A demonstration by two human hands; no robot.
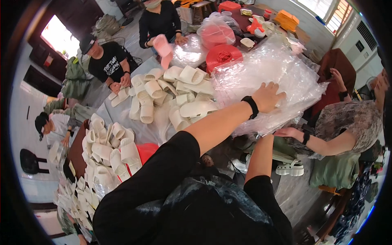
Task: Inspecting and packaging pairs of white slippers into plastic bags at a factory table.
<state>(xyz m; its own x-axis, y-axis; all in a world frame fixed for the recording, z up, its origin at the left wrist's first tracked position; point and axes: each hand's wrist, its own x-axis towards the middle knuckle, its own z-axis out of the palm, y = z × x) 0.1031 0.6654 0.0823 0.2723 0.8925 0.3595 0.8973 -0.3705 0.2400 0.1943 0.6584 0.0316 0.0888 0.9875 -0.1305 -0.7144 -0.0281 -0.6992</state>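
Note:
My left hand [268, 98], a black band at its wrist, lies with fingers spread on a large stack of clear plastic bags [245, 81]. Nothing shows gripped in it. My right hand [264, 136] is at the near edge of the same stack, where the plastic and the angle hide its fingers. Right beside it, from the right, comes a co-worker's hand [286, 132], near the same edge. To the left of my left forearm, a heap of cream slide sandals [153, 90] covers the table.
Another pile of cream slides [108, 151] lies at left, beside a red sheet [147, 152]. Behind the bags sits a red roll [222, 57]. Across the table, one person holds a pink slide [163, 48]; another person [108, 61] handles cream slides. A green sack [335, 170] stands at right.

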